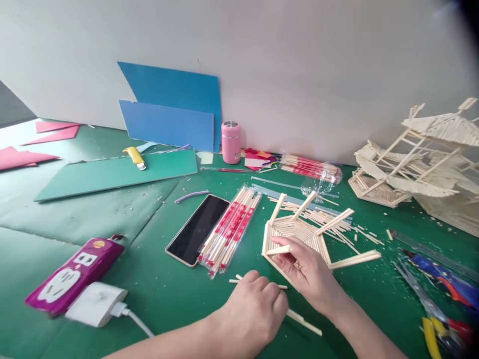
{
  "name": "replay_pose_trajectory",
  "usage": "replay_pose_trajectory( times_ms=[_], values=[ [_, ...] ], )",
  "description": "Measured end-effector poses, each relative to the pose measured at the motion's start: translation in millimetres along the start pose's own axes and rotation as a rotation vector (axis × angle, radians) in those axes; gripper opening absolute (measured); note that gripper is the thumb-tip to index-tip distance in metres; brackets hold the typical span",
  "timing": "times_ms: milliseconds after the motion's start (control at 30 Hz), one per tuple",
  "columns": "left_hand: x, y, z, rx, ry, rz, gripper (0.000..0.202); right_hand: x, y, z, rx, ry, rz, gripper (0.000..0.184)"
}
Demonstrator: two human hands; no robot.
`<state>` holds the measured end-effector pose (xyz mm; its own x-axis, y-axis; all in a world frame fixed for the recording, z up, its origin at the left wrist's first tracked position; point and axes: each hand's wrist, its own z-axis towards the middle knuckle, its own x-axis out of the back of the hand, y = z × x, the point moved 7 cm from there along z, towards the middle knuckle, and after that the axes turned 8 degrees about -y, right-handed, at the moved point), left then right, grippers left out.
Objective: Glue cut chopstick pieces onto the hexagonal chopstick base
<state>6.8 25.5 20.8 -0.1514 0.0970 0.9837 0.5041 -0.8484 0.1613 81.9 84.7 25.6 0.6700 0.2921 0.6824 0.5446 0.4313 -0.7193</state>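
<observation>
A six-sided frame of stacked wooden sticks (pixel 295 227), with paired stick posts slanting outward, rests on the green tabletop. My right hand (pixel 309 269) is closed around one of its near posts, fingers reaching inside the rim. Just left of it, my left hand (pixel 258 309) is curled knuckles-up over loose wooden sticks (pixel 305 322). Stick ends show on both sides of this fist; its fingertips are hidden, so I cannot make out what they grip. Behind the frame lie several thin sticks (pixel 325 219).
Left of the frame are bagged chopsticks (pixel 232 229), a phone (pixel 198 229) and a purple power bank (pixel 75 276) beside a white charger (pixel 97 303). A yellow cutter (pixel 134 157) and pink flask (pixel 231 142) stand farther back. A stick pavilion (pixel 407 164) and blue-handled pliers (pixel 441 276) are right.
</observation>
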Motion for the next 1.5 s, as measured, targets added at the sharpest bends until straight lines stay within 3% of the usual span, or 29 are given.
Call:
replay_pose_trajectory(
  times_ms=[267,600,933,1233,1500],
  values=[
    [-9.0,-4,0,0.004,-0.001,0.125,0.024,-6,-6,14,0.092,-0.070,-0.130,0.018],
    [-11.0,-4,-1,-0.012,0.040,0.118,0.038,-9,-5,25,0.080,-0.077,-0.144,0.015],
    [-19.3,-4,-1,-0.011,0.104,0.111,0.033,-10,0,29,0.066,-0.058,-0.131,0.015],
    [-17.5,-6,0,-0.028,0.076,0.115,0.035,-9,4,25,0.054,-0.036,-0.085,0.015],
    [-17.3,-7,1,-0.001,0.166,0.146,0.030,-9,5,26,0.052,-0.004,-0.067,0.015]
  ],
)
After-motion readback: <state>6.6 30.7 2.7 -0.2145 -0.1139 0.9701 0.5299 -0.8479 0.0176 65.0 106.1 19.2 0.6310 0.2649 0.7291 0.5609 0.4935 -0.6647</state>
